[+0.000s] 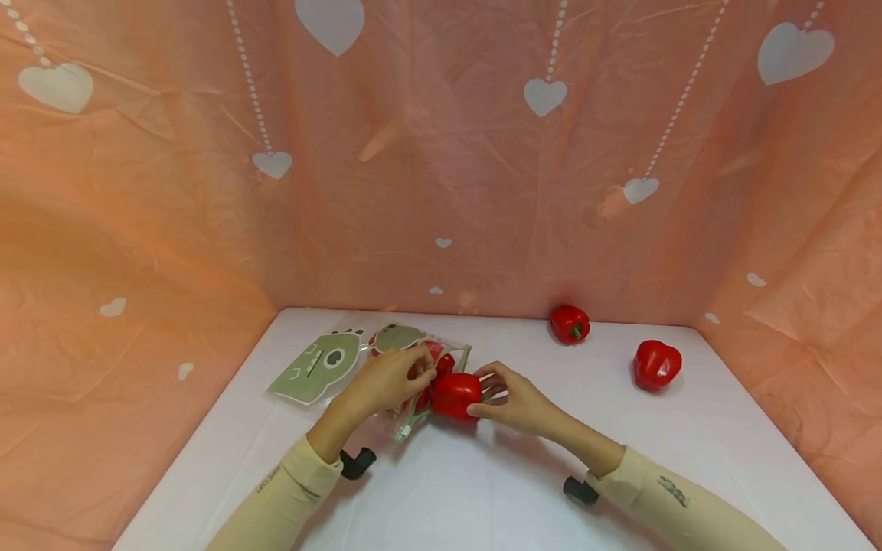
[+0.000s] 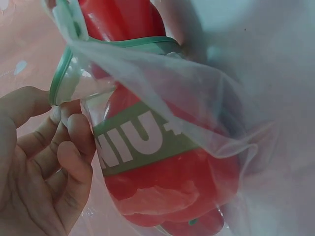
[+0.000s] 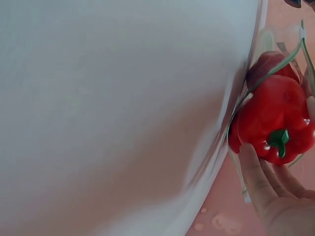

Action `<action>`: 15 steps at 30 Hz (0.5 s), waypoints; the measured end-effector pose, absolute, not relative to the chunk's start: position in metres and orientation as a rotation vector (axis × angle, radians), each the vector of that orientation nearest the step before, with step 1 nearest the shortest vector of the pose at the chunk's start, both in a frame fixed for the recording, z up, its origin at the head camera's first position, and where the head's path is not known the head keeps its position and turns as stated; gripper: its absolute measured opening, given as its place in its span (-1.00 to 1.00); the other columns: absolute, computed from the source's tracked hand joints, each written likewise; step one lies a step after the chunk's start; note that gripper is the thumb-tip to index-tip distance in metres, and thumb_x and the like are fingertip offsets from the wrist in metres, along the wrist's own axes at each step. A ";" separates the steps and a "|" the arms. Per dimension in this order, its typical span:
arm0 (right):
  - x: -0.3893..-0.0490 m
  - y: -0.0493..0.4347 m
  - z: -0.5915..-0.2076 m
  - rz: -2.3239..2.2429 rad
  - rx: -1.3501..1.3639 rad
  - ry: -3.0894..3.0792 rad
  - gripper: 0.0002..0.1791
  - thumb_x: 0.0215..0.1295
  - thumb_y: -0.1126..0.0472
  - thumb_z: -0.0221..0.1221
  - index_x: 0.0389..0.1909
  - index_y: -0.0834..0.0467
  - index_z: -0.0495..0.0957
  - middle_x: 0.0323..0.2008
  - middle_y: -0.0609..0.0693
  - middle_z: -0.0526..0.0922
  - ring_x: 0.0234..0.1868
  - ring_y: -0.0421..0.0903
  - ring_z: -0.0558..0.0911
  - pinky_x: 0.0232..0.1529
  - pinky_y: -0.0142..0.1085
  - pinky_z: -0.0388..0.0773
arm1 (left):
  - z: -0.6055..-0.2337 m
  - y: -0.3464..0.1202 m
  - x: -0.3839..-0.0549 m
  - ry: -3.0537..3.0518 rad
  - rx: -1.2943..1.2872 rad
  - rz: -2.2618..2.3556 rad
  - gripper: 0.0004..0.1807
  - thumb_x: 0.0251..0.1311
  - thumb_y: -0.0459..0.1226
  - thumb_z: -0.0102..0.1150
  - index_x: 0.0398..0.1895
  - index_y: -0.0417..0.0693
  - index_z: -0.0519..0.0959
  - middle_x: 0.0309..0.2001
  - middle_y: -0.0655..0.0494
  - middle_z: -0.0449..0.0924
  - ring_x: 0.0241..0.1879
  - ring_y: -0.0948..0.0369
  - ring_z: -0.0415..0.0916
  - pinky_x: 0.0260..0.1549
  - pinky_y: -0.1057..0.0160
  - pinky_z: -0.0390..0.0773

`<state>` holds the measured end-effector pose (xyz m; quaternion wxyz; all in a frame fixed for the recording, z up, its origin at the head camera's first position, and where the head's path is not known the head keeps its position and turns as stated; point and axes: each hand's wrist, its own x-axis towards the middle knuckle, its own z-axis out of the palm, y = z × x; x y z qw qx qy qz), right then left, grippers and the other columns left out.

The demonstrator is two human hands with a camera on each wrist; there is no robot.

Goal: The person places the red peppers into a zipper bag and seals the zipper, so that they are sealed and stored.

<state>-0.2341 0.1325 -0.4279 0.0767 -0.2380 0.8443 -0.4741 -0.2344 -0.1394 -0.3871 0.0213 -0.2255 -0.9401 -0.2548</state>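
My left hand (image 1: 394, 380) pinches the green-edged rim of a clear zip bag (image 2: 211, 105) between thumb and fingers. Red bell peppers show through its plastic, behind a green band with white letters. At the bag's mouth, my right hand (image 1: 515, 399) holds another red bell pepper (image 1: 456, 396), thumb and fingers around its stem end. In the right wrist view this pepper (image 3: 275, 105) lies partly inside the green rim, with its green stem facing the palm. A white zip slider (image 1: 405, 431) hangs at the bag's near corner.
Left of the bag lies a flat clear bag with a green one-eyed monster print (image 1: 313, 367). Two more red bell peppers, one at the back (image 1: 570, 324) and one farther right (image 1: 657, 366), rest on the white table (image 1: 482, 490). Orange heart-patterned cloth (image 1: 441, 191) surrounds the table.
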 end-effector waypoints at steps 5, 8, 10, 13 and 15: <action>-0.234 0.127 -0.430 -1.437 -0.703 2.515 -0.38 0.31 0.19 0.50 0.26 0.32 0.46 0.05 0.19 0.71 0.07 0.11 0.72 0.10 -0.10 0.72 | -0.387 -0.139 -0.234 -2.912 -0.707 -0.805 -0.89 0.44 -0.16 0.37 -0.13 0.09 0.63 -0.40 0.28 0.59 -0.49 0.28 0.48 -0.57 0.31 0.51; -0.234 0.126 -0.431 -1.466 -0.680 2.491 -0.38 0.33 0.21 0.48 0.28 0.34 0.44 0.07 0.22 0.71 0.09 0.14 0.71 0.15 -0.05 0.70 | -0.387 -0.139 -0.234 -2.912 -0.708 -0.805 -0.90 0.44 -0.16 0.36 -0.14 0.09 0.63 -0.41 0.28 0.59 -0.50 0.29 0.47 -0.57 0.30 0.52; -0.234 0.125 -0.431 -1.475 -0.668 2.466 -0.38 0.35 0.22 0.46 0.29 0.38 0.44 0.08 0.23 0.70 0.11 0.14 0.71 0.18 -0.02 0.68 | -0.387 -0.139 -0.235 -2.911 -0.707 -0.796 -0.90 0.44 -0.16 0.36 -0.14 0.09 0.63 -0.41 0.28 0.59 -0.50 0.29 0.47 -0.56 0.30 0.51; -0.234 0.126 -0.430 -1.493 -0.664 2.409 -0.39 0.38 0.23 0.43 0.31 0.43 0.44 0.11 0.27 0.70 0.14 0.17 0.70 0.22 0.00 0.66 | -0.387 -0.139 -0.235 -2.911 -0.705 -0.789 -0.91 0.45 -0.16 0.35 -0.15 0.09 0.63 -0.41 0.29 0.58 -0.49 0.30 0.47 -0.55 0.30 0.51; -0.233 0.126 -0.429 -1.507 -0.658 2.361 -0.40 0.40 0.24 0.41 0.32 0.44 0.45 0.14 0.27 0.69 0.17 0.18 0.70 0.23 -0.03 0.65 | -0.387 -0.138 -0.235 -2.913 -0.701 -0.789 -0.91 0.45 -0.16 0.35 -0.15 0.09 0.63 -0.41 0.29 0.58 -0.48 0.30 0.47 -0.54 0.30 0.51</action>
